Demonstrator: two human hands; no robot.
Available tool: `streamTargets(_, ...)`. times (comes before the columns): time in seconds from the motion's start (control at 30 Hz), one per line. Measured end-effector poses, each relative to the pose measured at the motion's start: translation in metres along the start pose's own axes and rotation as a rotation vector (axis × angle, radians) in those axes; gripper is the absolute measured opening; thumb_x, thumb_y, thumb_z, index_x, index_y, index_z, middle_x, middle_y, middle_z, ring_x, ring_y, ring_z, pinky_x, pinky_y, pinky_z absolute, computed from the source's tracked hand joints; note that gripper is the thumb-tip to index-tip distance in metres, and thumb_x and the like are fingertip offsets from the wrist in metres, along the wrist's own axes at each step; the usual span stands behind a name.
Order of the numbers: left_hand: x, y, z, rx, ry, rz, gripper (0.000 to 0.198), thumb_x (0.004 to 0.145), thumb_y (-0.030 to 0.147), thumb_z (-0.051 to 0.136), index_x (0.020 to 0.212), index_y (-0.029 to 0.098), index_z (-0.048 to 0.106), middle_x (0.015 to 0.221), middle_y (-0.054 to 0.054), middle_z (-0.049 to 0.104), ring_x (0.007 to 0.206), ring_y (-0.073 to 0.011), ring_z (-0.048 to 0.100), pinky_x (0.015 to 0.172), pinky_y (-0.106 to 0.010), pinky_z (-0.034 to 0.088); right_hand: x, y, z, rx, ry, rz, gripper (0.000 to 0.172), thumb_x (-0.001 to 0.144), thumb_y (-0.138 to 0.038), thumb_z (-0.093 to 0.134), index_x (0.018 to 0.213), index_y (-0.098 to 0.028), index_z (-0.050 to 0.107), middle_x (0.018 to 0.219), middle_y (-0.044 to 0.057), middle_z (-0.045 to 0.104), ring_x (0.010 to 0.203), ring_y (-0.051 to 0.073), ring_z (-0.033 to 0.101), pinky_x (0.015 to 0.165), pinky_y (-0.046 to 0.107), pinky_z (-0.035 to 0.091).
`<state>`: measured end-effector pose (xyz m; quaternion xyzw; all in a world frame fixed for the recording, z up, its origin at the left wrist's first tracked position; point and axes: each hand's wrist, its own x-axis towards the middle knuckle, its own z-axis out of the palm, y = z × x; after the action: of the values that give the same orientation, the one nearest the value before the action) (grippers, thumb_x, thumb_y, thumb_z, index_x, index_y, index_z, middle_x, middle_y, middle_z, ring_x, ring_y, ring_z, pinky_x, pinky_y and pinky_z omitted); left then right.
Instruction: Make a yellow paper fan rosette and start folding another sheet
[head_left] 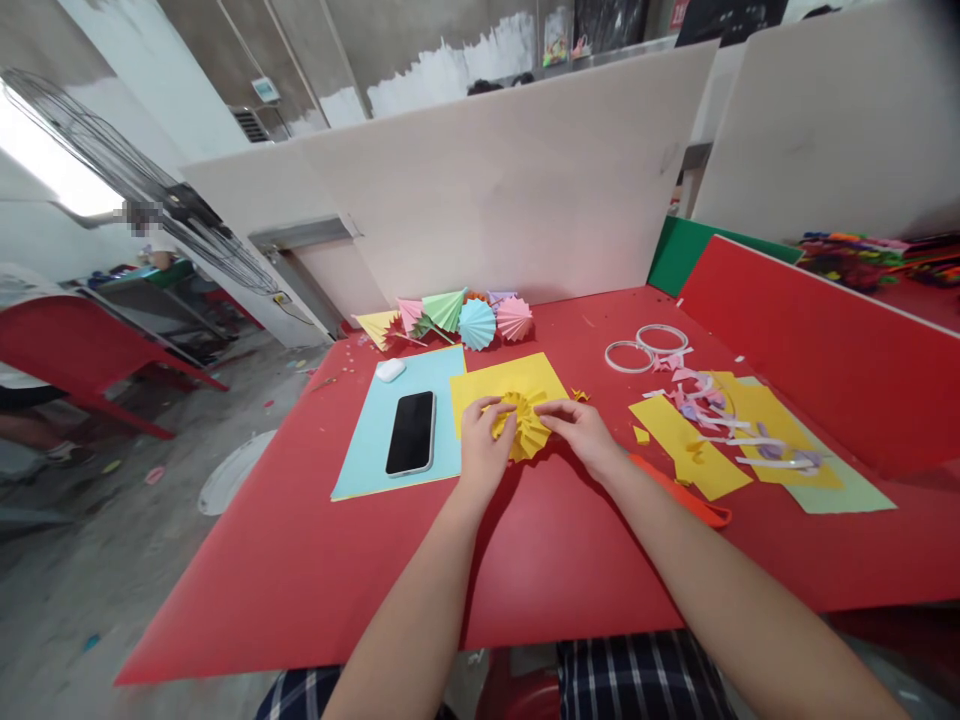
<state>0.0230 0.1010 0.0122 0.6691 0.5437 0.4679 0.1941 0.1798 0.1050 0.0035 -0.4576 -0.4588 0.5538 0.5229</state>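
A pleated yellow paper fan (525,422) lies on a yellow sheet (510,384) on the red table (420,560). My left hand (484,445) pinches the fan's left side, fingers closed on the folds. My right hand (581,428) grips its right side, thumb and fingers pressed on the pleats. Both forearms reach in from the bottom of the head view.
A black phone (411,432) lies on a light blue sheet (375,440), with a white earbud case (390,370) beside it. Several finished paper fans (469,318) sit at the back. Tape rolls (643,348), yellow sheets with scraps (720,425) and orange scissors (690,495) lie right.
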Motion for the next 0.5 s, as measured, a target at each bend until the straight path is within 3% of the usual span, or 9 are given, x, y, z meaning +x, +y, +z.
streamTargets(0.27, -0.0001, -0.0014, 0.0035, -0.044, -0.059, 0.025, 0.014, 0.077, 0.031, 0.056, 0.080, 0.024, 0.067, 0.091, -0.006, 0.058, 0.096, -0.0219, 0.050, 0.090, -0.037, 0.038, -0.0001, 0.0016, 0.0020, -0.040, -0.041, -0.030, 0.021, 0.065, -0.032, 0.067, 0.083, -0.021, 0.067, 0.087, 0.003, 0.067, 0.083, 0.017, 0.059, 0.078, 0.032, 0.044)
streamTargets(0.5, -0.0029, 0.0042, 0.0024, -0.104, -0.093, -0.070, 0.018, 0.078, 0.028, 0.055, 0.094, 0.025, 0.064, 0.088, -0.004, 0.062, 0.088, -0.0195, 0.053, 0.081, -0.033, 0.040, -0.0016, 0.0004, 0.0022, -0.070, -0.051, -0.038, 0.021, 0.066, -0.032, 0.064, 0.083, -0.021, 0.068, 0.088, 0.003, 0.067, 0.083, 0.016, 0.059, 0.076, 0.031, 0.045)
